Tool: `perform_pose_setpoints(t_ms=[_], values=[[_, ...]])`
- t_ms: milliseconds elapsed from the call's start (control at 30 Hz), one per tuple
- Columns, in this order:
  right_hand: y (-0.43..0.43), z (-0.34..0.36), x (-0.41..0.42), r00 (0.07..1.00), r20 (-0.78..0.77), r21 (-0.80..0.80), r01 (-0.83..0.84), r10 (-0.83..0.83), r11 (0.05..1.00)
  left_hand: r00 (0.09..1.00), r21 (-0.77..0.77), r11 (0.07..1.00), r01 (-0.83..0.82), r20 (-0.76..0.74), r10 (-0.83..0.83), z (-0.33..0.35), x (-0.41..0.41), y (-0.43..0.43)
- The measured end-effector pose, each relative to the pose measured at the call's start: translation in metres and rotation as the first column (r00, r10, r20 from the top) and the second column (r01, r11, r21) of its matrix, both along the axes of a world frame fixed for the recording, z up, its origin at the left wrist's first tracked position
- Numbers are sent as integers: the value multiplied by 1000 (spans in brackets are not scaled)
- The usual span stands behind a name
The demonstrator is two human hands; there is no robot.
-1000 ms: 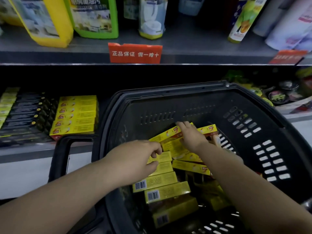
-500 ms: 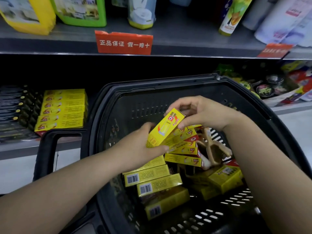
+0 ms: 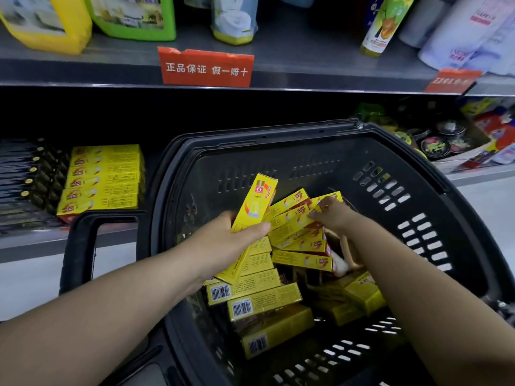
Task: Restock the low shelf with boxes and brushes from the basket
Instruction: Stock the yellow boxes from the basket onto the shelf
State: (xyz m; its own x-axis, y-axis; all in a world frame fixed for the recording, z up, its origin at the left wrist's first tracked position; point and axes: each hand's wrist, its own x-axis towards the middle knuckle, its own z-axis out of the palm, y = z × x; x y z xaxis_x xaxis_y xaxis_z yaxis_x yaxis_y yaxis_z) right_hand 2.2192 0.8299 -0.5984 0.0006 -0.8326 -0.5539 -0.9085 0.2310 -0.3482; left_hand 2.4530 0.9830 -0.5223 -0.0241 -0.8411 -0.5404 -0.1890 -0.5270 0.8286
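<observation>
A black plastic basket [image 3: 412,174] in front of me holds several long yellow boxes [image 3: 259,305] and a wooden brush [image 3: 344,254] partly buried among them. My left hand [image 3: 223,243] grips one yellow box [image 3: 255,207], tilted upward over the basket's left side. My right hand [image 3: 331,213] reaches deeper in and pinches the end of another yellow box [image 3: 295,222] lying on the pile. On the low shelf [image 3: 33,240] to the left stands a neat stack of the same yellow boxes [image 3: 103,179].
Dark boxes [image 3: 25,176] lie in rows left of the yellow stack. Round tins [image 3: 440,143] and colourful packs fill the low shelf's right part. The upper shelf carries bottles [image 3: 384,23], jugs and a red sign [image 3: 206,68]. The basket's handle [image 3: 80,246] sticks out left.
The yellow box has passed from both hands into my left hand alone. My right hand let go of it and dropped back onto the pile in the basket.
</observation>
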Motion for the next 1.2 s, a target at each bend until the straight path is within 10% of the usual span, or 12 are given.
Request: perform_pose_setpoints(t_ms=[300,567,667,767,1033,1200], values=[[23,126,23,752,606,35,-352,260,935,999,36,999,3,-55,-1,3,0,2],[28,102,36,652,740,202,-450,165,870,994,59,998,36,-105,-30,2,-5,9],[24,73,16,850,226,328,-526,476,785,996,76,997,9,-94,-2,-3,-3,8],[30,29,-2,623,-371,536,-463,689,706,995,71,997,-10,-100,17,-6,-2,6],[39,-14,15,289,-605,536,-541,742,648,990,68,997,-45,-131,53,-4,-2,2],[23,23,1,565,-518,341,-552,642,761,987,74,997,-28,-158,39,0,1,3]])
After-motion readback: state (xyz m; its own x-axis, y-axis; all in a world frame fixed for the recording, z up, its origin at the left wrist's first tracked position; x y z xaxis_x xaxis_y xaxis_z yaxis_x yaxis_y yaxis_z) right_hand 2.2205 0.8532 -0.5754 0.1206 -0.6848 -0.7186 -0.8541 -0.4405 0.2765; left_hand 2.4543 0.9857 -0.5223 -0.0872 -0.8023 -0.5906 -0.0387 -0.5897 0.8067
